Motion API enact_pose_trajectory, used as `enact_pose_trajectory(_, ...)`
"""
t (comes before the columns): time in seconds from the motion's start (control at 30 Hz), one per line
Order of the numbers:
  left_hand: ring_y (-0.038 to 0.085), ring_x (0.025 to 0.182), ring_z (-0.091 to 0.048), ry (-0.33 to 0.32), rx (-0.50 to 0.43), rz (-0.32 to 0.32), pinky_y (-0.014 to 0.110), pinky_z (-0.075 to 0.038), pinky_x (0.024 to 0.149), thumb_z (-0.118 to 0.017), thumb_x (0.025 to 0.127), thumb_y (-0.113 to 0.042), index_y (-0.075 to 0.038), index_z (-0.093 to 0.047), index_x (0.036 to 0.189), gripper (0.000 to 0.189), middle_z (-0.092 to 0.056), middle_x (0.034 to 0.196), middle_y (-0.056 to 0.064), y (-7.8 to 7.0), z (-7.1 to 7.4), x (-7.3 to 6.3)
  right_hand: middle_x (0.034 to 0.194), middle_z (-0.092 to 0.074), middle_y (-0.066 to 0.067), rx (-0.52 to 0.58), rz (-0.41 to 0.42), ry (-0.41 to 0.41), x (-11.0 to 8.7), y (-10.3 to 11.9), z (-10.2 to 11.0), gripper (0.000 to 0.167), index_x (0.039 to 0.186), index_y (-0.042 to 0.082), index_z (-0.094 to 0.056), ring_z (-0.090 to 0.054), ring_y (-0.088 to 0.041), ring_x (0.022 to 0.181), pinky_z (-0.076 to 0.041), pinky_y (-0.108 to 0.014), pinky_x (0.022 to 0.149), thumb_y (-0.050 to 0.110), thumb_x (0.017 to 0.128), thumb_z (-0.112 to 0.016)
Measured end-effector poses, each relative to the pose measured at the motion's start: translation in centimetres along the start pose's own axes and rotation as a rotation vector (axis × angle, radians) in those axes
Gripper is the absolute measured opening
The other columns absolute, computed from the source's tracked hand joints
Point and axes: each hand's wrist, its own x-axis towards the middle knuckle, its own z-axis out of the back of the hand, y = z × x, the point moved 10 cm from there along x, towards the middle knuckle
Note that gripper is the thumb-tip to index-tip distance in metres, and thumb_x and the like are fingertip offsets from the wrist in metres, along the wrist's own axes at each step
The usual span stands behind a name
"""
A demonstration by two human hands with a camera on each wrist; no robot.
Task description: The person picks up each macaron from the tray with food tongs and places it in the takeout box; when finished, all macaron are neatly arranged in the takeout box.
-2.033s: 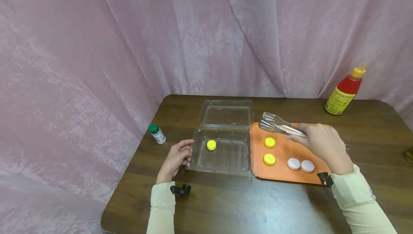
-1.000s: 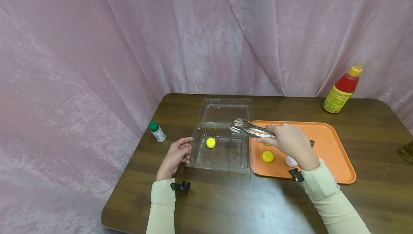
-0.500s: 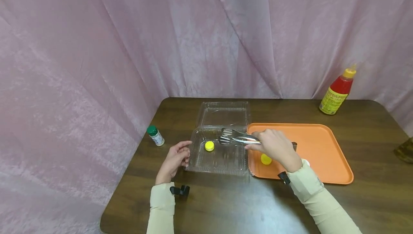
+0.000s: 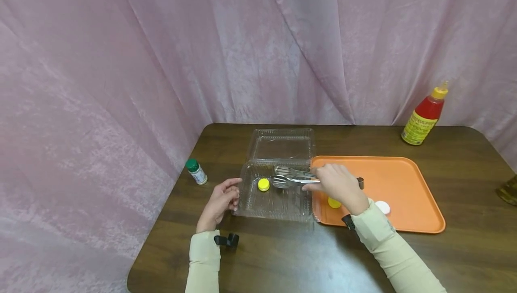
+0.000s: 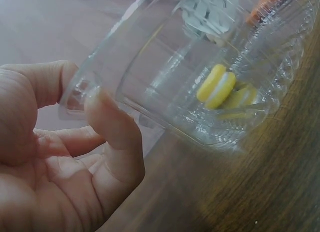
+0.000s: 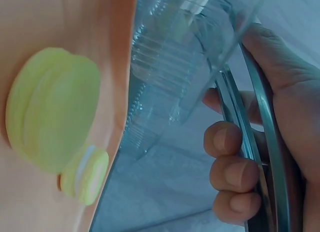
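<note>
In the head view, my left hand (image 4: 220,202) is at the left edge of a clear plastic clamshell box (image 4: 296,203). The left wrist view shows its thumb and forefinger pinching the rim. One yellow macaron (image 4: 264,185) sits in the box's near half; the lid lies open behind. My right hand (image 4: 337,184) grips metal tongs (image 4: 300,180), whose slotted heads stand apart inside the box, right of the macaron. I cannot tell whether anything is between them. Two yellow macarons (image 6: 62,111) on the orange tray (image 4: 404,176) show in the right wrist view.
A white macaron (image 4: 382,207) lies on the tray, which adjoins the box's right side. A green-capped jar (image 4: 196,172) stands to the left. At the back right is a red sauce bottle (image 4: 425,115), and a dark glass item (image 4: 508,190) sits at the right edge.
My right hand has carried the tongs leftward from over the tray, then down into the box. The left hand has stayed at the box's edge.
</note>
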Motion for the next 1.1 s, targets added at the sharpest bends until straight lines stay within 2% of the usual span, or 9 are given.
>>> enact_pose_trajectory(0.1, 0.014, 0.061, -0.047, -0.003, 0.007, -0.006, 0.022, -0.043, 0.050, -0.050, 0.089, 0.008, 0.006, -0.049, 0.139, 0.050, -0.052, 0.081, 0.002, 0.0, 0.1, 0.0, 0.058, -0.024, 0.008, -0.001, -0.014, 0.010, 0.0, 0.0, -0.4, 0.050, 0.065, 0.017, -0.046, -0.028, -0.009, 0.047, -0.019, -0.026, 0.044, 0.051, 0.081, -0.079)
enact_pose_trajectory(0.27, 0.014, 0.061, -0.047, -0.018, 0.005, -0.007, 0.022, -0.042, 0.049, -0.050, 0.089, 0.009, 0.006, -0.051, 0.138, 0.049, -0.052, 0.081, 0.003, -0.3, 0.1, 0.1, 0.056, -0.030, 0.008, -0.017, -0.014, 0.018, 0.0, 0.3, -0.5, 0.046, 0.066, 0.018, -0.050, -0.033, -0.009, 0.046, -0.024, -0.026, 0.043, 0.051, 0.080, -0.079)
enact_pose_trajectory(0.47, 0.013, 0.061, -0.047, -0.021, 0.000, 0.000, 0.022, -0.043, 0.049, -0.051, 0.090, 0.009, 0.006, -0.050, 0.139, 0.049, -0.053, 0.081, 0.003, -0.3, -0.1, 0.2, 0.053, -0.037, 0.006, -0.084, 0.012, -0.015, 0.0, 0.9, -0.2, 0.045, 0.066, 0.016, -0.054, -0.036, -0.010, 0.044, -0.030, -0.027, 0.040, 0.051, 0.078, -0.080)
enact_pose_trajectory(0.73, 0.014, 0.062, -0.047, -0.034, 0.016, 0.012, 0.023, -0.044, 0.050, -0.051, 0.090, 0.008, 0.005, -0.051, 0.138, 0.048, -0.053, 0.082, 0.003, -0.3, -0.1, -0.2, 0.052, -0.037, 0.007, -0.131, 0.063, -0.058, -0.2, 1.9, -0.1, 0.043, 0.068, 0.015, -0.059, -0.036, -0.010, 0.041, -0.030, -0.028, 0.037, 0.051, 0.077, -0.081)
enact_pose_trajectory(0.9, 0.015, 0.063, -0.047, -0.031, 0.012, 0.013, 0.023, -0.045, 0.050, -0.051, 0.090, 0.008, 0.006, -0.051, 0.138, 0.048, -0.052, 0.082, 0.003, -0.4, -0.2, -0.3, 0.052, -0.037, 0.007, -0.130, 0.057, -0.051, -0.3, 1.8, -0.2, 0.043, 0.071, 0.015, -0.060, -0.035, -0.009, 0.042, -0.030, -0.027, 0.037, 0.051, 0.077, -0.081)
enact_pose_trajectory(1.1, 0.014, 0.062, -0.048, -0.035, 0.023, 0.010, 0.023, -0.044, 0.049, -0.050, 0.089, 0.008, 0.007, -0.050, 0.138, 0.049, -0.053, 0.082, 0.003, -0.4, -0.1, -0.4, 0.054, -0.038, 0.008, -0.075, 0.023, -0.021, -0.5, 1.5, 0.3, 0.040, 0.074, 0.016, -0.061, -0.034, -0.008, 0.044, -0.029, -0.027, 0.038, 0.050, 0.078, -0.080)
